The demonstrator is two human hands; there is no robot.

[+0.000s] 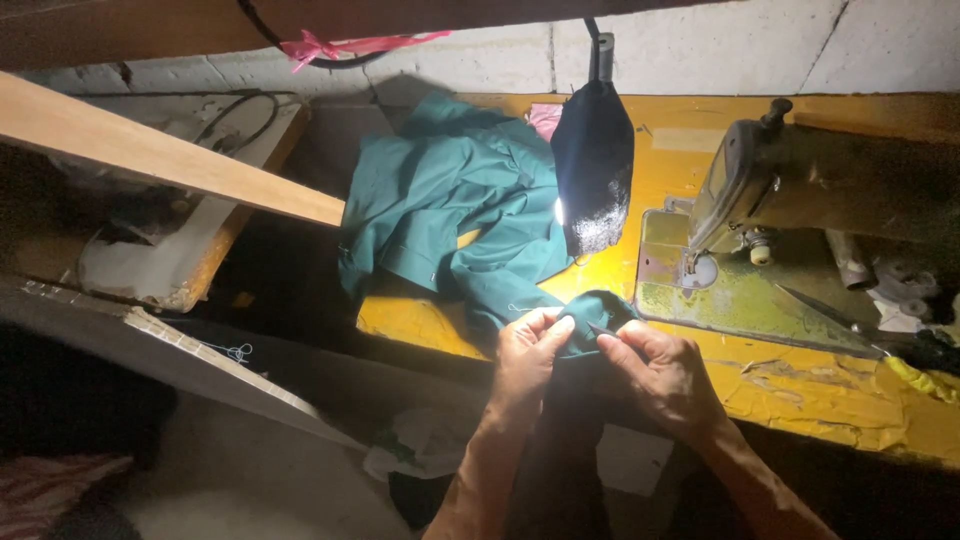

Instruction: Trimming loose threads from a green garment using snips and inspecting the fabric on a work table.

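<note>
Teal garment (455, 205), soft woven cloth, heaped in folds on the worn yellow table (800, 395); one corner pulled to the near edge, between our hands.

Our left hand (527, 352) pinches the cloth corner with thumb and fingertips pressed together; our right hand (662, 372) pinches the facing fold alongside, perhaps with a thin dark tool, too small to tell. Risk as we judge it: the fabric slipping from so shallow a grip, or snagging on the chipped table edge. Sewing machine (765, 215) just right, dull metal. Cloth-wrapped lamp (592, 165) hangs above, casting hard light.
</note>
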